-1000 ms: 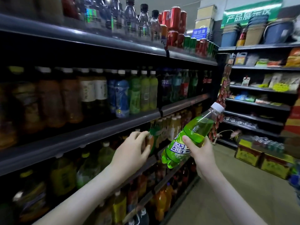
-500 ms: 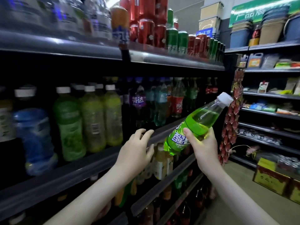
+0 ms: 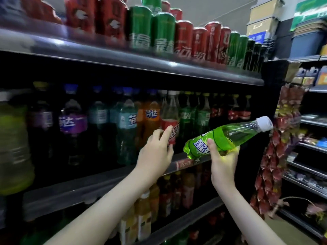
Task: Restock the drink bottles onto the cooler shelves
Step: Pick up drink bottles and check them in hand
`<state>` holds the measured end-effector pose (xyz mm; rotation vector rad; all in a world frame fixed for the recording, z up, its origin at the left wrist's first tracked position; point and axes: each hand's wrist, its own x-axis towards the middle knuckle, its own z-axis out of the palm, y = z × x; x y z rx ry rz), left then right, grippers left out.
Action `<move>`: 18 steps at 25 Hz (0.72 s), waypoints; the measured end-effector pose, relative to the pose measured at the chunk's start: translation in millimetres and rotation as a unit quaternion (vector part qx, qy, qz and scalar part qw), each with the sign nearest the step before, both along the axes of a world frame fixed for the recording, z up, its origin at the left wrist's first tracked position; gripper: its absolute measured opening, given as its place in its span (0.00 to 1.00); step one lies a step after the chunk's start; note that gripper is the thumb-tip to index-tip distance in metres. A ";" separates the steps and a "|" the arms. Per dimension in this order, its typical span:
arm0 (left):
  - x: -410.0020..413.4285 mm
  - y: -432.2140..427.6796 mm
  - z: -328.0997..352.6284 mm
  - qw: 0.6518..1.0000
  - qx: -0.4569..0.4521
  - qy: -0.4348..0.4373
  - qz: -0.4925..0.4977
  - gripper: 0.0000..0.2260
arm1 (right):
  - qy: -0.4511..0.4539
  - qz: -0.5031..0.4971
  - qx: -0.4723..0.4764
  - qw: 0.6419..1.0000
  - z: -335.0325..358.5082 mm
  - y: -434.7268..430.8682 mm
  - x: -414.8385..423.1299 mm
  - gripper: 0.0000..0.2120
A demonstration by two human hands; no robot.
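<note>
My right hand [image 3: 223,160] grips a green drink bottle [image 3: 224,137] with a white cap, tilted so the cap points up and right, in front of the middle shelf [image 3: 99,184]. My left hand [image 3: 155,152] reaches to that shelf, its fingers curling against a clear bottle with a red label [image 3: 170,119] that stands upright among the others. Whether it truly grips that bottle I cannot tell. Purple, teal, orange and green bottles line the same shelf.
Red and green cans [image 3: 159,32] stand on the top shelf. Lower shelves hold orange and yellow bottles [image 3: 145,216]. A strip of hanging red snack packs [image 3: 276,156] hangs at the shelf's right end. Further shelves [image 3: 311,147] stand across the aisle at the right.
The view has shifted rightward along the shelves and closer. My left hand rose to the red-labelled bottle. My right hand tipped the green bottle flatter.
</note>
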<state>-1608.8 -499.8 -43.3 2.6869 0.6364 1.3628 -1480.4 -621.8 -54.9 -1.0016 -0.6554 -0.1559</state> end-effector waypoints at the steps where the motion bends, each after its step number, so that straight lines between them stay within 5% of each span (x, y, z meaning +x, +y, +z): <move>1: 17.9 3.4 -0.1 0.999 -0.029 0.005 0.018 0.28 | -0.006 0.005 -0.003 1.000 3.3 5.7 16.8 0.22; 7: 91.0 39.8 2.3 0.988 -0.109 0.008 0.106 0.38 | -0.082 0.041 -0.121 0.989 10.4 48.0 91.8 0.23; 18: 148.3 65.2 11.8 0.969 -0.120 0.041 0.214 0.45 | -0.128 0.165 -0.364 0.907 45.5 128.3 159.6 0.28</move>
